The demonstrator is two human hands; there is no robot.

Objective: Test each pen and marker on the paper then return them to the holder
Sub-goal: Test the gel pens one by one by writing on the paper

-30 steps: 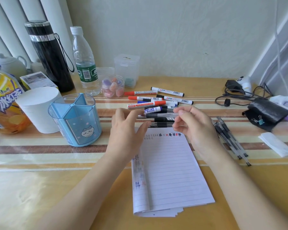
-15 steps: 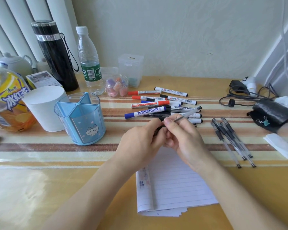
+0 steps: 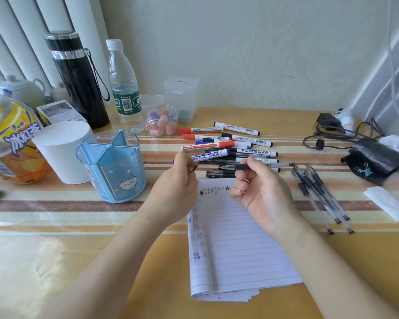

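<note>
My right hand [image 3: 262, 192] grips a clear gel pen [image 3: 279, 165] with a black grip, held level above the top of the lined paper [image 3: 235, 240], its bare tip pointing left. My left hand [image 3: 174, 189] pinches the pen's small dark cap [image 3: 194, 168] a little to the left of the tip. Small test marks run along the paper's top edge and left margin. Several whiteboard markers [image 3: 226, 143] lie in a heap behind my hands. The blue divided holder [image 3: 112, 166] stands left of my left hand.
Several gel pens [image 3: 320, 194] lie right of the paper. A white cup [image 3: 62, 153], drink bottles, a black flask [image 3: 78, 77] and small plastic jars stand at the back left. A black pouch [image 3: 376, 157], cables and folded tissue [image 3: 387, 203] lie right.
My hands were together on the pen; they have drawn apart, the left taking the cap off leftward and the right keeping the uncapped pen.
</note>
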